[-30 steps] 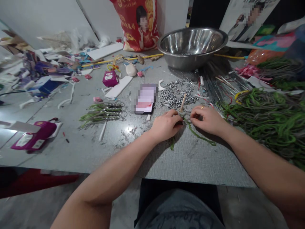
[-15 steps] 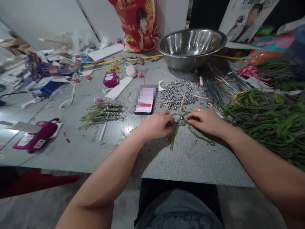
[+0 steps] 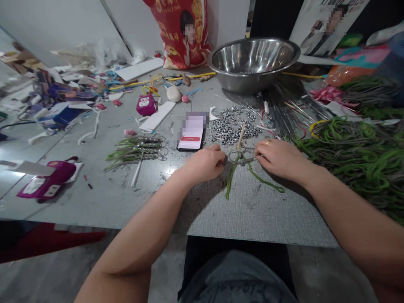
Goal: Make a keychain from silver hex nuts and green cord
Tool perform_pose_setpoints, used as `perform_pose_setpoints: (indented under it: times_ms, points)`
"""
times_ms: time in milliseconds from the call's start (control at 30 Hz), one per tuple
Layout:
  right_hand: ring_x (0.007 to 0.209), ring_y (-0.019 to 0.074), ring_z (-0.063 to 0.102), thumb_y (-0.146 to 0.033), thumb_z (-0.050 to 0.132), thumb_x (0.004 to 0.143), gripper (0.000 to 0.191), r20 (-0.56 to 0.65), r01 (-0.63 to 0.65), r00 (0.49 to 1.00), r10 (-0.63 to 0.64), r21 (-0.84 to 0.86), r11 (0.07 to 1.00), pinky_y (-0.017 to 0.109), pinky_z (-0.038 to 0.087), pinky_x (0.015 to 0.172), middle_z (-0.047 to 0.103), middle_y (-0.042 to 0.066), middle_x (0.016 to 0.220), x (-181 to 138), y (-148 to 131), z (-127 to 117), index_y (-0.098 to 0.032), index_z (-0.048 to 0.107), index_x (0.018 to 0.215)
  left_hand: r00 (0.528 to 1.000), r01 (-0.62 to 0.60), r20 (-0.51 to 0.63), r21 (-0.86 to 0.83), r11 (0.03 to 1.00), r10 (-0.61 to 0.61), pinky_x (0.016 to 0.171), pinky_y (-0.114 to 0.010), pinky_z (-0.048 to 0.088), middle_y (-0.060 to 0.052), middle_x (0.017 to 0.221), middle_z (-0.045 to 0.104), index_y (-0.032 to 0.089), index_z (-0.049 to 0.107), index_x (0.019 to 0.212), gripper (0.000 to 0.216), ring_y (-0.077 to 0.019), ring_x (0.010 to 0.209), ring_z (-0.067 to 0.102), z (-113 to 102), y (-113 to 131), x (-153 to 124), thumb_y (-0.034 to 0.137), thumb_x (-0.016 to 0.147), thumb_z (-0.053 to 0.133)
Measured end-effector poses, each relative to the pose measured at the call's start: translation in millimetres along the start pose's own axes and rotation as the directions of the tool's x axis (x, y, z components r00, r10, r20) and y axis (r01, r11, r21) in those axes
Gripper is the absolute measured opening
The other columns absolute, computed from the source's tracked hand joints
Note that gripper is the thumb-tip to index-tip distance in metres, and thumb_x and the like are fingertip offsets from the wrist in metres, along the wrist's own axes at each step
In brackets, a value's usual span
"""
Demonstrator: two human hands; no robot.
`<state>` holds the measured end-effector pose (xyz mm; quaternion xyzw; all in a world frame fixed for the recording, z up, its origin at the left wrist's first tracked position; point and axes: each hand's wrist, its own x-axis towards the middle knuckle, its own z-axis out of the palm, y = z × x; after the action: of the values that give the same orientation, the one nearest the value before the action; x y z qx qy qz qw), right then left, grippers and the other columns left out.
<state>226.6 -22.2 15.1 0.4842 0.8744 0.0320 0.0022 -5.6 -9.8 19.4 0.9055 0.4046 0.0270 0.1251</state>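
Observation:
On the grey table (image 3: pixel 252 210) my left hand (image 3: pixel 206 162) and my right hand (image 3: pixel 277 158) each pinch one side of a small wire loop piece (image 3: pixel 241 158) that lies between them. Two green cord tails (image 3: pixel 232 181) run from it toward me. My right hand wears a ring. Just beyond the piece lie a pile of small metal rings (image 3: pixel 232 124) and a thin wooden stick (image 3: pixel 242 134).
A phone (image 3: pixel 192 134) lies left of the rings. A steel bowl (image 3: pixel 254 61) and a red bag (image 3: pixel 181 31) stand at the back. Green and grey cords (image 3: pixel 356 158) are heaped at right, a finished bundle (image 3: pixel 135 149) and pink gadgets (image 3: pixel 47 181) at left.
My hands have drawn apart, the left one moving left, so the wire loop piece and its green tails now show between them.

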Motion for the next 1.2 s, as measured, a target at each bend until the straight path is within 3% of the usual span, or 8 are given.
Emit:
perform_pose_setpoints:
  times_ms: [300, 833, 967, 1067, 1200]
  points:
    - [0.072, 0.0207, 0.057, -0.019, 0.036, 0.087, 0.028, 0.06, -0.105, 0.991, 0.123, -0.245, 0.964, 0.032, 0.035, 0.059, 0.064, 0.011, 0.083, -2.7, 5.2, -4.8, -0.013, 0.062, 0.079, 0.999, 0.03, -0.035, 0.216, 0.976, -0.023, 0.068, -0.031, 0.041, -0.007, 0.081, 0.056, 0.015, 0.062, 0.075, 0.015, -0.0183, 0.077, 0.053, -1.8, 0.5, 1.9, 0.013, 0.074, 0.047]
    - [0.077, 0.0263, 0.06, -0.018, 0.035, 0.088, 0.03, 0.039, -0.184, 0.979, 0.201, -0.261, 0.948, 0.036, 0.038, 0.062, 0.065, 0.015, 0.085, -5.3, 7.5, -5.6, -0.011, 0.064, 0.081, 0.988, 0.138, -0.113, 0.3, 0.944, -0.108, 0.08, -0.042, 0.042, -0.01, 0.091, 0.061, 0.014, 0.063, 0.082, 0.013, -0.0273, 0.093, 0.053, 1.8, 4.7, -0.9, 0.016, 0.076, 0.051]
    - [0.082, 0.0247, 0.06, -0.017, 0.04, 0.085, 0.023, -0.035, -0.105, 0.994, 0.103, -0.058, 0.993, 0.036, 0.041, 0.069, 0.065, 0.012, 0.09, -2.8, 6.2, -3.6, -0.013, 0.063, 0.085, 0.975, 0.092, -0.211, 0.124, 0.988, -0.065, 0.08, -0.039, 0.045, -0.012, 0.102, 0.056, 0.012, 0.058, 0.099, 0.029, -0.0242, 0.095, 0.053, 7.3, 3.9, -0.4, 0.008, 0.073, 0.047]
    - [0.089, 0.0228, 0.058, -0.019, 0.045, 0.083, 0.02, -0.083, 0.046, 0.996, -0.029, 0.206, 0.977, 0.036, 0.042, 0.077, 0.063, 0.01, 0.096, -2.4, 5.6, -1.8, -0.017, 0.063, 0.09, 0.953, -0.08, -0.298, -0.096, 0.992, 0.048, 0.078, -0.031, 0.047, -0.01, 0.107, 0.051, 0.014, 0.051, 0.113, 0.044, -0.0178, 0.091, 0.054, 14.2, 5.2, 1.7, 0.002, 0.071, 0.042]
    - [0.088, 0.0179, 0.057, -0.017, 0.049, 0.079, 0.025, 0.113, 0.165, 0.957, -0.267, 0.547, 0.821, 0.032, 0.043, 0.078, 0.06, 0.006, 0.098, -4.9, 6.0, -5.9, -0.021, 0.065, 0.097, 0.945, -0.244, -0.276, -0.231, 0.942, 0.177, 0.078, -0.028, 0.048, -0.007, 0.104, 0.051, 0.017, 0.051, 0.11, 0.037, -0.0141, 0.088, 0.055, 23.0, 9.7, 5.7, 0.006, 0.075, 0.044]
